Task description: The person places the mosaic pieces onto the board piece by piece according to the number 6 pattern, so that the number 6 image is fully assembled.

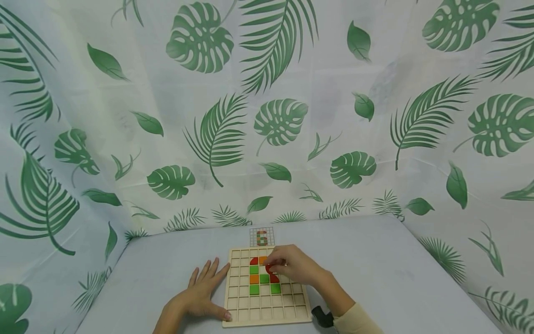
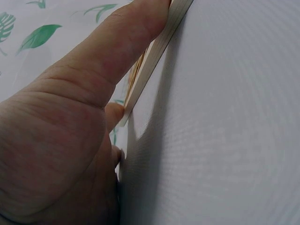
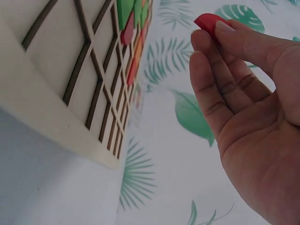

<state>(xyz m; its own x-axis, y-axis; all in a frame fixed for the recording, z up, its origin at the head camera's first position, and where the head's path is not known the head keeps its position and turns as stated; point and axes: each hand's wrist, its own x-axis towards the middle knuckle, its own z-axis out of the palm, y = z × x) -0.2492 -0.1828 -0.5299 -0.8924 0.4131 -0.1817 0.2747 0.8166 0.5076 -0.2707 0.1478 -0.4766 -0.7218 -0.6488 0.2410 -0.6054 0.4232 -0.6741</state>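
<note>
A square wooden grid board (image 1: 267, 316) lies on the table with several coloured tiles in its cells. Among them are a red tile (image 1: 254, 261), an orange tile (image 1: 254, 279) and a green tile (image 1: 254, 289). My right hand (image 1: 294, 265) pinches a red rounded tile (image 3: 209, 21) between thumb and fingers, above the board's upper middle; in the right wrist view it is apart from the board. With fingers spread, my left hand (image 1: 199, 292) rests at the board's left side. Its thumb (image 2: 136, 28) touches the board's edge in the left wrist view.
Just behind the board lies a small pattern card (image 1: 262, 237) showing a coloured figure on a grid. A black object (image 1: 322, 317) is by the right wrist. Leaf-printed cloth (image 1: 317, 93) hangs behind and beside the pale table (image 1: 375, 260).
</note>
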